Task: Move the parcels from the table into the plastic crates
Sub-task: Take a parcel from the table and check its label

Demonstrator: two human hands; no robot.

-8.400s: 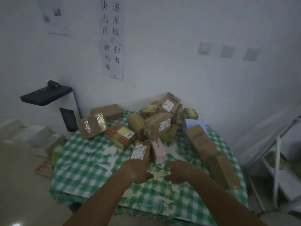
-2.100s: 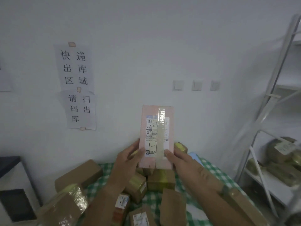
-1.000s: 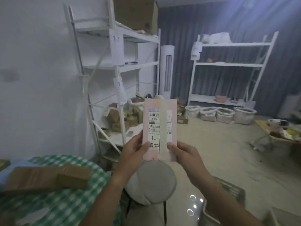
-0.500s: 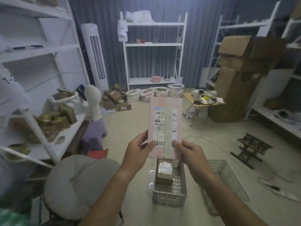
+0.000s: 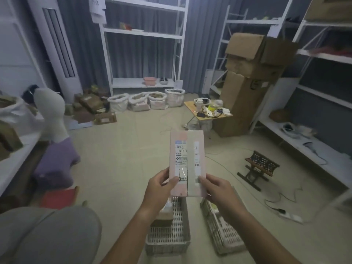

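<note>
I hold a flat pink parcel (image 5: pixel 187 161) upright in front of me, its white shipping label and a strip of clear tape facing me. My left hand (image 5: pixel 159 189) grips its lower left edge, thumb on the front. My right hand (image 5: pixel 215 191) grips its lower right corner the same way. Below the parcel two white slotted plastic crates stand on the floor. The left crate (image 5: pixel 169 237) holds a brown parcel (image 5: pixel 164 214), partly hidden by my left wrist. The right crate (image 5: pixel 222 231) is partly hidden by my right arm.
A round grey stool (image 5: pixel 47 235) sits at the lower left. A small dark wooden stool (image 5: pixel 259 166) and a cable with a power strip (image 5: pixel 289 217) lie on the floor to the right. Tall cardboard boxes (image 5: pixel 247 82), white shelving and filled sacks (image 5: pixel 146 100) line the room.
I have turned away from the table with the pink parcel in both hands. Since half a second ago the view tipped down and the two crates came closer beneath the parcel.
</note>
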